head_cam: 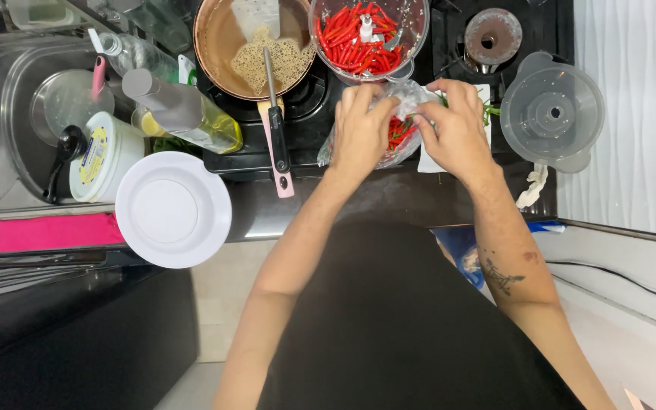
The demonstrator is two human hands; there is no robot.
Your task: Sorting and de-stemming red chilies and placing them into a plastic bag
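Note:
My left hand (pixel 360 129) and my right hand (pixel 453 125) both grip a clear plastic bag (pixel 402 125) of red chillies on the dark counter, the fingers closed on its top. Just beyond the bag stands a clear chopper bowl (pixel 370 34) filled with red chillies around a white blade hub. Some green stems (pixel 489 112) lie by my right hand on a white board.
A copper pan (pixel 218 38) with a skimmer and a pink-handled tool sits on the stove. A white plate (pixel 173 209), an oil bottle (pixel 184 110), a white tub (pixel 104 156) and a pink cloth (pixel 55 231) lie left. A clear lid (pixel 552 114) stands right.

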